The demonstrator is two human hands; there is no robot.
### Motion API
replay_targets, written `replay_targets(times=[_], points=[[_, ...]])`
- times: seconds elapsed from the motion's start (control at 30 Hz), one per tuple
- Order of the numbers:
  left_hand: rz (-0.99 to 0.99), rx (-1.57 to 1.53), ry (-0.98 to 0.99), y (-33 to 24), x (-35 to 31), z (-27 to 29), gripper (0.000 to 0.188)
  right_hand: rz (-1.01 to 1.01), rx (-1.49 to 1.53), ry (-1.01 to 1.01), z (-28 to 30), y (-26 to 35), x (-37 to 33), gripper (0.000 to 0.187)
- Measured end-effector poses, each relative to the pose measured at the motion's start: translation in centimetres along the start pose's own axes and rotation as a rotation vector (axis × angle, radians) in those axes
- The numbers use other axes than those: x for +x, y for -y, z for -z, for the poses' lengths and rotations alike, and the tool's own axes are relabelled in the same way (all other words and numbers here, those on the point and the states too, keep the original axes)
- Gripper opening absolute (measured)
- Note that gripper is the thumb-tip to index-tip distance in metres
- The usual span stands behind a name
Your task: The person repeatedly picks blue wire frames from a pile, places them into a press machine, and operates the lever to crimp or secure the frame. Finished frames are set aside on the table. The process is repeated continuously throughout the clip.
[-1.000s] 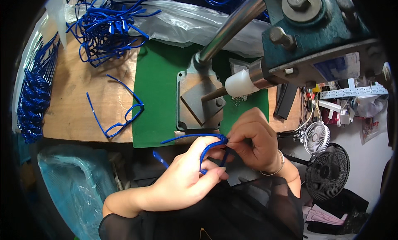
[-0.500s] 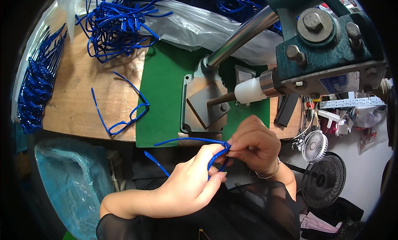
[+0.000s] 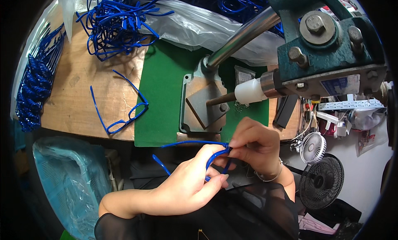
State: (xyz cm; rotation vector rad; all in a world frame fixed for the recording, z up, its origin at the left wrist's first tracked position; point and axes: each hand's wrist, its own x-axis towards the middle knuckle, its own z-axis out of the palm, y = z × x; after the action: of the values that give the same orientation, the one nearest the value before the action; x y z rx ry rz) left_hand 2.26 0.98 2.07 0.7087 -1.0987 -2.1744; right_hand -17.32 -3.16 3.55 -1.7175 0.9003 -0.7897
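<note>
My left hand [image 3: 184, 184] is closed around the front of a blue eyeglass frame [image 3: 188, 143], held above my lap just before the bench edge. Both temples of it stick out to the left, one above the other. At its far corner, by the hinge, the thumb and fingers of my right hand [image 3: 257, 145] are pinched together on the frame. Whether a small part such as a screw sits between those fingertips cannot be seen. Another pair of blue eyeglass frames [image 3: 144, 104] lies unfolded on the wooden bench top, left of the green mat.
A hand press [image 3: 327, 53] with a metal base [image 3: 190, 111] stands on the green mat [image 3: 159, 95]. Tangled blue frames [image 3: 120, 24] and a stacked row of frames [image 3: 35, 88] lie left. A blue plastic-lined basket [image 3: 62, 173] sits lower left; fans [image 3: 321, 177] stand right.
The temples of the held frame have swung slightly to the right and down. My right fingertips stay at the hinge corner, with only a small shift.
</note>
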Motion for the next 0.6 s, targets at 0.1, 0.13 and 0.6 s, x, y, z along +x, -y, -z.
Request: replay_targets(times=[0.1,0.13,0.6], points=[[0.012,-0.102,-0.006,0.1,0.2,-0.1,0.044,-0.181,0.285,0.107,-0.2,-0.6,-0.4,0.033],[0.019,-0.13,-0.009,0.1,0.3,-0.1,0.044,-0.258,0.417,0.175,-0.3,-0.3,-0.2,0.039],[-0.181,-0.1,-0.23,-4.8,4.7,-0.6,0.042,-0.108,0.342,-0.169,2.5,-2.1,-1.9,0.037]])
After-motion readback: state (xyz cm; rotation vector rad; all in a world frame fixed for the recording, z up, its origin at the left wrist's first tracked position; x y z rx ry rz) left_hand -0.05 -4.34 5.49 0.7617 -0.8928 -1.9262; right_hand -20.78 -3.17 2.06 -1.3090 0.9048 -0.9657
